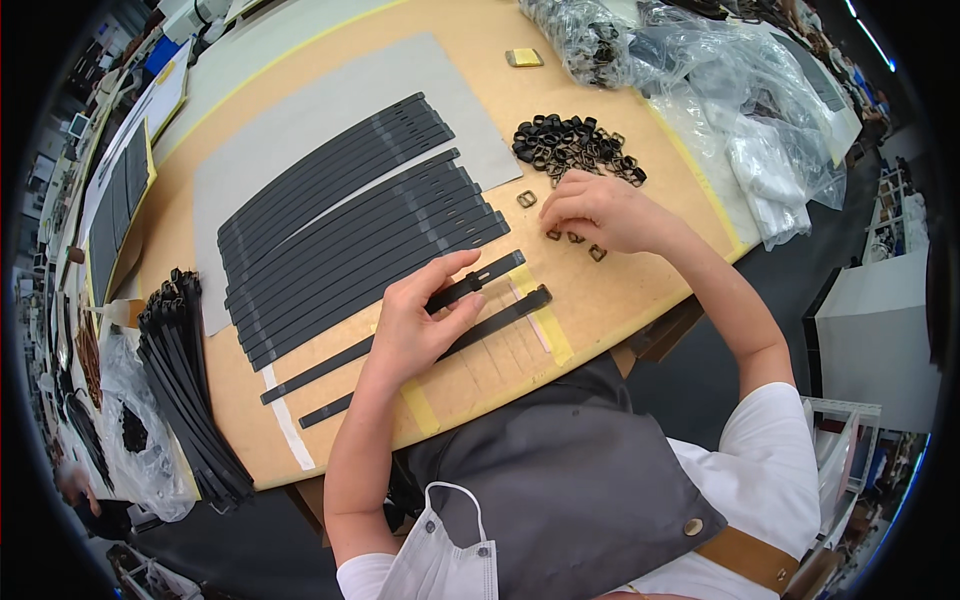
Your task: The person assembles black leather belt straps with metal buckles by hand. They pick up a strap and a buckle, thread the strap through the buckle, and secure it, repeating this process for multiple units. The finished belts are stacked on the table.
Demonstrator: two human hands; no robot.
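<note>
A tan wooden worktable is seen from above, its near edge curved. The left hand is laid flat, fingers extended and slightly spread, upon a long black strap with a slotted end; the strap is pressed to the table rather than gripped. A second black strap lies just beside it on the near side, across strips of yellow tape. The right hand is held loosely curled, fingertips down, over a few small dark loop buckles scattered on the table — whether one is pinched cannot be told. A heap of the same black buckles is placed just beyond this hand. Further left, two rows of black straps are arranged side by side on a grey sheet. A bundle of black straps rests at the near left edge, and clear plastic bags are piled at the far right.
</note>
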